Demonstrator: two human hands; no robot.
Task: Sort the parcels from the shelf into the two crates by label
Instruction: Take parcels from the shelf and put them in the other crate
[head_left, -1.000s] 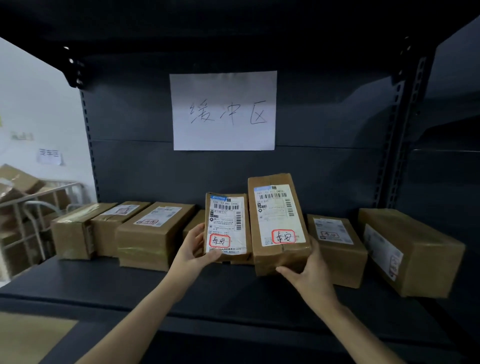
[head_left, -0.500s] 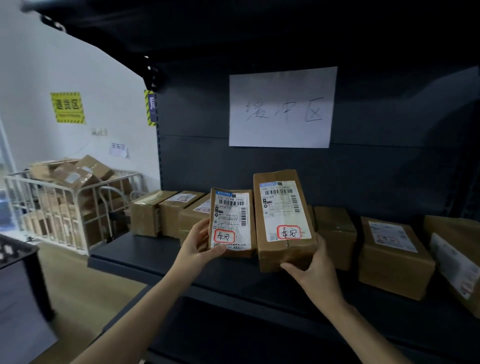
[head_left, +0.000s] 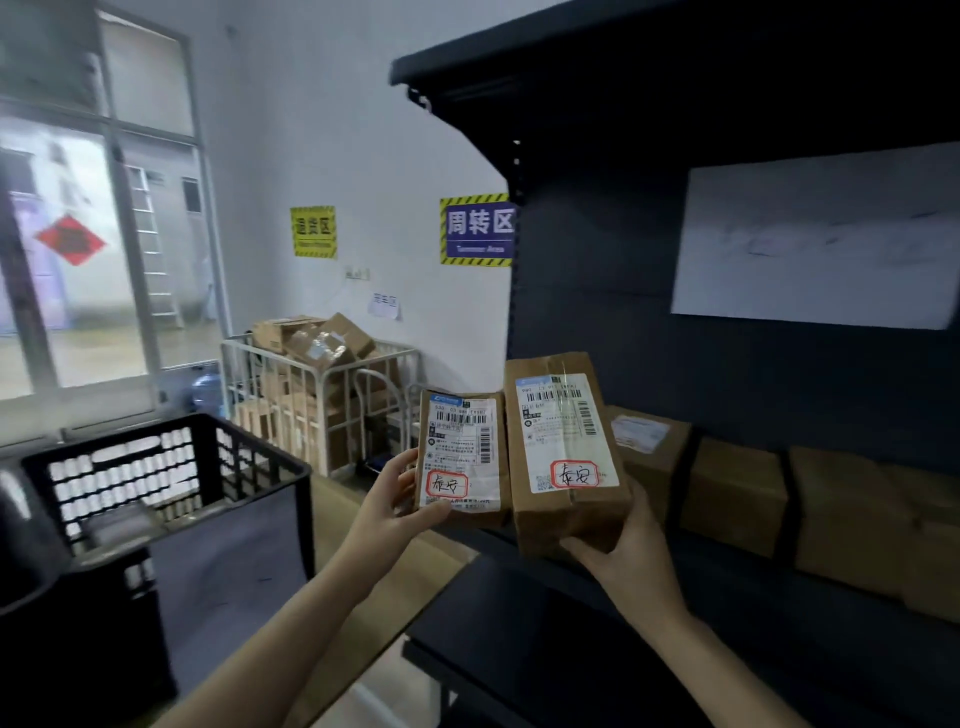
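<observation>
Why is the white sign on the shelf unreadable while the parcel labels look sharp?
Head view: the sign is smeared, probably motion blur, against the dim shelf; the small parcel and large parcel look crisp; the window glares, washed out.

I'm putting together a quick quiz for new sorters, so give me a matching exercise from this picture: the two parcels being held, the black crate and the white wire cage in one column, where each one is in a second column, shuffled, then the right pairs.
Things:
1. smaller parcel
2. larger parcel
3. black crate
4. white wire cage

Places:
A. gripped by the right hand
B. by the far wall, piled with cardboard boxes
C. gripped by the left hand
D. near left, below the window

Pairs: 1-C, 2-A, 3-D, 4-B.
</observation>
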